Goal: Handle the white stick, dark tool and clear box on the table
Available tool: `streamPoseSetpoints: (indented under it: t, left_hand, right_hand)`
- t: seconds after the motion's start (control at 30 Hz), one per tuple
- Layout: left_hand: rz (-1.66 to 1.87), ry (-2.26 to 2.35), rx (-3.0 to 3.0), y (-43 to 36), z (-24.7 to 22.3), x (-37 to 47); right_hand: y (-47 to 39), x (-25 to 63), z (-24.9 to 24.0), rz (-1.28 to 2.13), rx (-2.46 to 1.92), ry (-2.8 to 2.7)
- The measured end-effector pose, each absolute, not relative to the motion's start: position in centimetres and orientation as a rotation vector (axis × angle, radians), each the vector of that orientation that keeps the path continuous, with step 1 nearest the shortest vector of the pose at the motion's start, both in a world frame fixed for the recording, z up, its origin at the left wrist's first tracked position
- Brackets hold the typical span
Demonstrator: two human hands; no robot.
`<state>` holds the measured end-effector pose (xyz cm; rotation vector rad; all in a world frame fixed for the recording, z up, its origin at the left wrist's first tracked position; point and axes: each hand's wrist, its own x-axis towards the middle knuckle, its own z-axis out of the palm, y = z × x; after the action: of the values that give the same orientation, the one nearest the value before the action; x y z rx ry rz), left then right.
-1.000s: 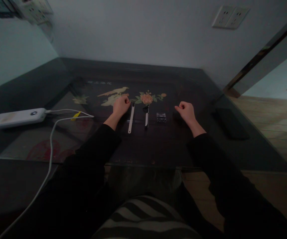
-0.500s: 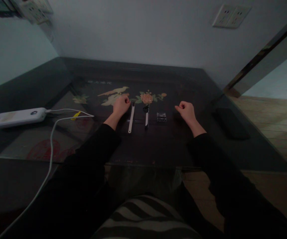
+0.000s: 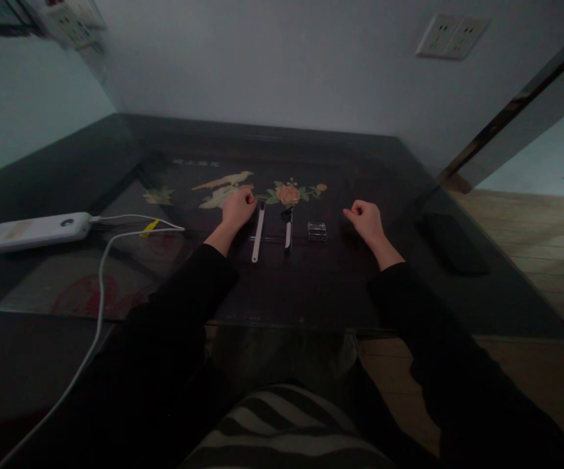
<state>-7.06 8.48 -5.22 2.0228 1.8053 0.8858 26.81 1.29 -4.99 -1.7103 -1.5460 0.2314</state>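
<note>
My left hand (image 3: 239,207) rests on the dark table as a loose fist, with nothing visible in it. Just right of it lies a slim white handle (image 3: 258,234) with a hole at its near end; its dark far end is too dim to make out. Beside that is a razor-like tool (image 3: 288,236) with a black head and a white-and-black handle. A small transparent case (image 3: 317,231) with dividing bars sits further right. My right hand (image 3: 366,220), also curled into a fist, is on the table to the right of the case, touching none of these things.
A white power bank-like device (image 3: 35,231) lies at the left, its white cable (image 3: 101,280) running over the table's front edge. At the right lies a dark flat rectangular object (image 3: 452,244). The table (image 3: 282,293) meets a wall with sockets (image 3: 452,34) at the back.
</note>
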Motion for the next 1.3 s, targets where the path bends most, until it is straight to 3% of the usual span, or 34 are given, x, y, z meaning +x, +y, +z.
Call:
streamPoseSetpoints:
  t: [1.3]
  left_hand:
    - [0.878, 1.823, 2.036, 8.58, -5.29, -7.06]
  right_hand:
    - [1.22, 26.64, -4.94, 0.225, -1.737, -1.572]
